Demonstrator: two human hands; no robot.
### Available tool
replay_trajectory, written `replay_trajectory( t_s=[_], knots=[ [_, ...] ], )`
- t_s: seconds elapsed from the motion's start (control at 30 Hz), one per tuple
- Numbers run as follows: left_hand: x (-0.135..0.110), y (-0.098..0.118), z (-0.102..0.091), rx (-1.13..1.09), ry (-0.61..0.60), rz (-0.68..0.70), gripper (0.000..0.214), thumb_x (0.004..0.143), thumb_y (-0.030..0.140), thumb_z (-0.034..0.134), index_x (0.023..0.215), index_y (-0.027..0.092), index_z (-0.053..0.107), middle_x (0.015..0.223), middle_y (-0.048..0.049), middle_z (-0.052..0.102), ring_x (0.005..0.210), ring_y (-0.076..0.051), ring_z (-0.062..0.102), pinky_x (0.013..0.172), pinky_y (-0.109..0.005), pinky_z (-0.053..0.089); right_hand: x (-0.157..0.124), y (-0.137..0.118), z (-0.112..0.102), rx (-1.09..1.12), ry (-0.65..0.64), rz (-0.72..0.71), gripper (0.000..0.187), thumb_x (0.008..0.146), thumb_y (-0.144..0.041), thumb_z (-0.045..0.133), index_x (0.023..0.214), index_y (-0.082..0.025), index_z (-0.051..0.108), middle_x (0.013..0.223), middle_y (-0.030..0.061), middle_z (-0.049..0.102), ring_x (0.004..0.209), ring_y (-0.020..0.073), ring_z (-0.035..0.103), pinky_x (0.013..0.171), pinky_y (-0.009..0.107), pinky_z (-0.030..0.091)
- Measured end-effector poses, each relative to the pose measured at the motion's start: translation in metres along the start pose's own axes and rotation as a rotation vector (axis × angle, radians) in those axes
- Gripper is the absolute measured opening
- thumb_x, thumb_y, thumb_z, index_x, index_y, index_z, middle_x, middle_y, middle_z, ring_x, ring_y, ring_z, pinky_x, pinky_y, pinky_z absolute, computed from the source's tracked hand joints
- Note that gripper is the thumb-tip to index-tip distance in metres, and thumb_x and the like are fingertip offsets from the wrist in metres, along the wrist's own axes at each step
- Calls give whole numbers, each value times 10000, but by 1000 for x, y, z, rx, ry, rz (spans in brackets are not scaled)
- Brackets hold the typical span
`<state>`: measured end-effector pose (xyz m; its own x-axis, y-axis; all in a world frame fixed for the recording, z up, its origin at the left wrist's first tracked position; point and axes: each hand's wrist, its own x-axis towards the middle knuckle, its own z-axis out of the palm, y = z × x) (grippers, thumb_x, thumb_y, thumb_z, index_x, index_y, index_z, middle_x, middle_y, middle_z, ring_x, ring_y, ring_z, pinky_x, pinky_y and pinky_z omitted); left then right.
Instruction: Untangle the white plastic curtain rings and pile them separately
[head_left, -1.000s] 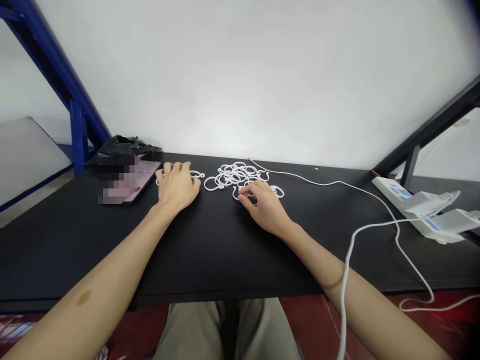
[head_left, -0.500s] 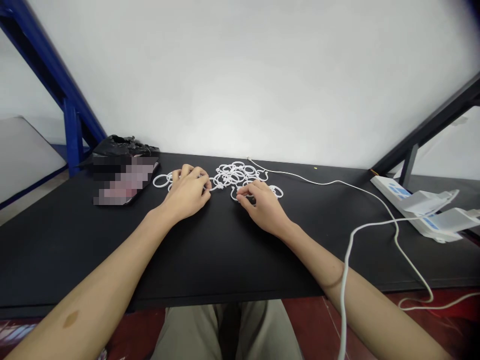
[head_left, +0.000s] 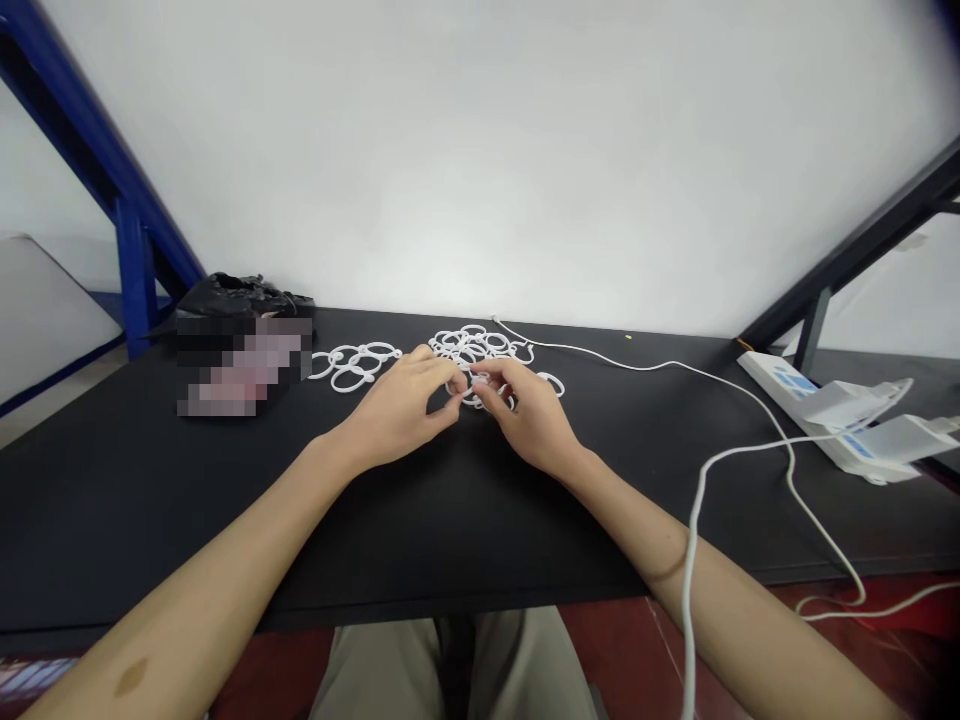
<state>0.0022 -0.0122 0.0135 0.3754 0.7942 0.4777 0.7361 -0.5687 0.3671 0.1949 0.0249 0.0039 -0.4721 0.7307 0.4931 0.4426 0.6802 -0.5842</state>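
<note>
Pale wall [head_left: 480, 180] in back, black flat-topped desk [head_left: 465, 530] in front of you. On the desk, ctr, sits a loose pile of thin white plastic rings [head_left: 469, 350], partly hidden behind your hands. Your L hand [head_left: 401, 400] has thumb + index fingers pinched on a small white plastic loop [head_left: 470, 388] just in front of that pile; your R hand [head_left: 525, 415] has its fingers clamped on the same loop from the other side, so the loop's b/w both hands. How they link up there is too small to tell.

Progress, my read: prob. partway. A group of overlapping white rings [head_left: 352, 367] lies apart on the L, but the ctr pile is bigger & looks unhandled, so most is left. One more white ring [head_left: 556, 380] pokes out just R of your R hand. Beyond it: long white cable [head_left: 592, 350], white power strip w/ blue labels [head_left: 787, 380].
</note>
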Motion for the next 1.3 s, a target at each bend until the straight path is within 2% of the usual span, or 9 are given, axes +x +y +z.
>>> replay_trajectory(
  t_s=[0.13,0.2,0.37,0.53,0.67,0.8,0.9,1.07,1.3],
  knots=[
    [0,2,1,-4,22,34,73,884,197,498,893,226,564,909,-15,643,894,-200,516,844,-361,450,2,-3,-3,26,28,30,135,932,-247,547,989,-229,668,886,12,700,759,147,613,714,276,483],
    [0,4,1,-9,45,7,69,887,236,516,937,223,561,971,-30,632,927,-206,526,873,-381,451,3,-3,-5,50,42,31,132,928,-238,547,930,-229,679,870,7,711,757,149,628,720,276,484],
    [-1,5,1,-27,35,-73,350,901,411,551,1196,225,521,1191,-72,585,1099,-246,518,938,-412,447,3,-3,-8,90,31,8,150,918,-191,547,878,-240,683,887,-7,727,819,153,665,772,278,496],
    [-1,3,4,17,-18,-26,264,923,396,525,1112,221,582,1070,-47,638,1009,-232,537,903,-393,453,1,-4,-4,72,-3,-9,149,936,-233,547,966,-255,690,946,6,728,868,162,655,803,302,501],
    [1,-5,3,170,56,-127,305,920,420,514,1125,209,592,1057,-68,644,991,-257,534,877,-416,461,-1,1,1,-39,-26,-19,273,931,-301,575,1199,-253,604,994,41,685,935,202,605,841,356,508],
    [-1,-21,1,465,122,-331,341,914,402,486,1146,188,613,1099,-130,641,1041,-336,517,870,-483,441,-3,8,4,-326,-27,-122,173,867,-284,663,1027,-220,682,1109,115,607,1071,290,494,949,476,455],
    [-7,-34,1,617,94,-408,373,907,377,471,1183,174,617,1106,-167,635,1056,-378,506,840,-501,430,-4,11,5,-406,-61,-134,69,860,-223,659,915,-217,700,1133,125,583,1087,308,460,940,488,451],
    [-12,-46,1,634,38,-438,393,901,337,467,1229,172,608,1152,-178,641,1063,-397,499,840,-521,411,-4,8,3,-336,-27,-137,108,892,-194,597,939,-234,685,1074,96,582,1037,274,468,933,450,459],
    [-11,-45,-5,576,60,-445,406,888,408,549,1222,184,608,1168,-175,632,1069,-403,479,832,-525,404,-3,6,2,-338,-57,-82,115,896,-161,564,930,-202,667,1014,97,589,964,249,509,881,416,468]
  ],
)
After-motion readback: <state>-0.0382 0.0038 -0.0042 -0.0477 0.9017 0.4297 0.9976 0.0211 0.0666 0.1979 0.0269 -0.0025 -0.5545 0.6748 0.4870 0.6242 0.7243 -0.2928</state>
